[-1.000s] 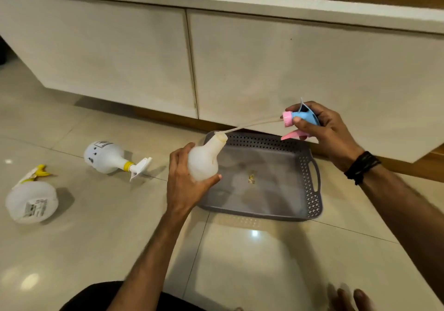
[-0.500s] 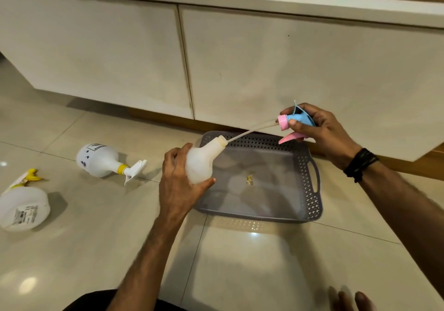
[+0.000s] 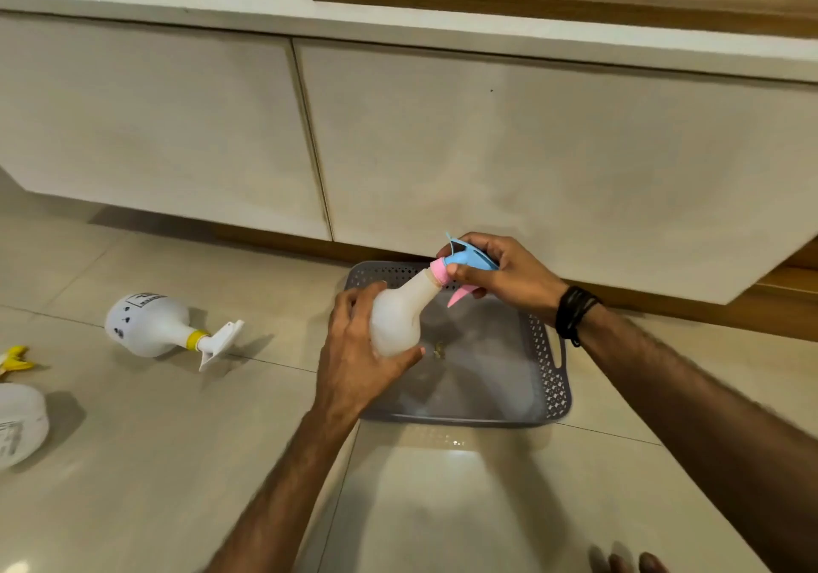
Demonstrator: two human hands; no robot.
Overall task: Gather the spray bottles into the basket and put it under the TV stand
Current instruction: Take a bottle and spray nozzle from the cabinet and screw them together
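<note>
**Spray bottle getting its head fitted over the basket**

Spray bottle (image 3: 400,318), white and tilted, is sitting in the curled fingers of the left hand (image 3: 354,351), which is grasping its round body from the side. The right hand (image 3: 500,278) is pinching the blue and pink trigger head (image 3: 464,265) and holding it against the bottle's neck, the pink collar meeting the opening. Both hands are hovering just above the grey basket (image 3: 549,373), which is lying on the floor directly beneath them, close to the cabinet front.

The step in hand looks like seating the sprayer on the bottle before it goes in; whether the collar is threaded tight cannot be told. The next move likely calls for a twist of the right wrist, then lowering the bottle into the basket below.

To the left of the left hand, well apart, a second white bottle with a yellow collar (image 3: 150,327) is lying on its side, and further left a third bottle (image 3: 20,422) is showing at the frame edge. Both are waiting to be gathered.
</note>
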